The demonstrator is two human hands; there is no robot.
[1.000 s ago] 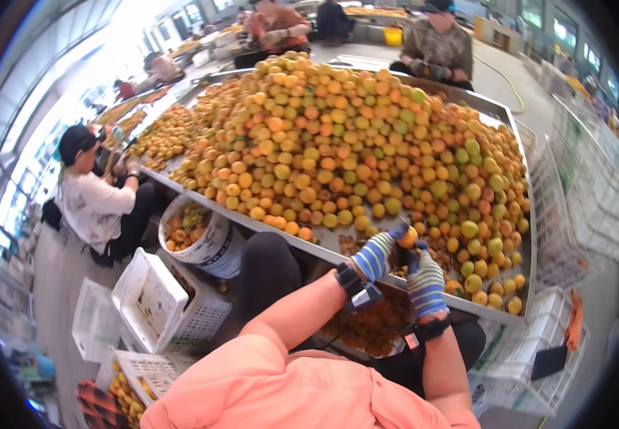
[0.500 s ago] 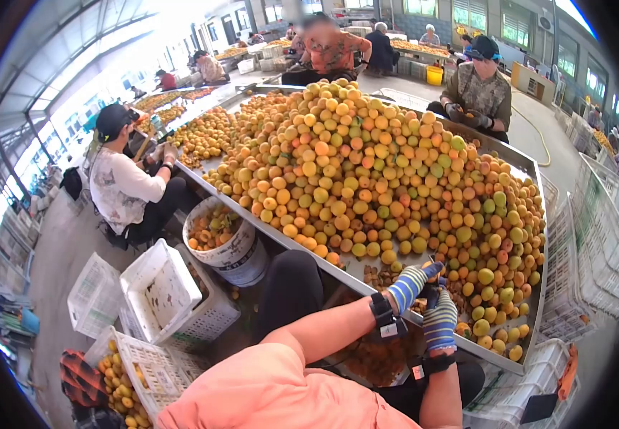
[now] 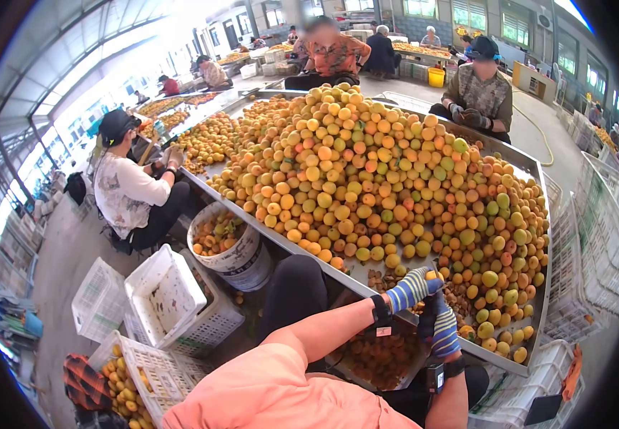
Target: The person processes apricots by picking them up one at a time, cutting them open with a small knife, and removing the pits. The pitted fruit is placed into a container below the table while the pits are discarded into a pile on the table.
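Note:
Both my hands wear blue-and-yellow striped gloves with dark fingertips, over the near edge of a metal sorting table (image 3: 351,280). My left hand (image 3: 414,287) is closed, with an orange-yellow apricot (image 3: 431,275) at its fingertips. Just below and to the right, my right hand (image 3: 441,326) has its fingers curled together; anything in them is too dark and small to make out. A large heap of apricots (image 3: 366,171) covers the table in front of me. Small brownish pieces (image 3: 379,279) lie by my left hand.
Under the table edge sits a container of brownish apricot pieces (image 3: 381,361). To my left stand a white bucket (image 3: 241,261) of fruit, a white bin (image 3: 163,293) and a crate of apricots (image 3: 120,386). White crates (image 3: 574,272) are stacked at right. Several people sit around the tables.
My right hand has dropped slightly away from my left, and its wrist has turned. The apricot at my left fingertips shows more clearly. The view has shifted a little.

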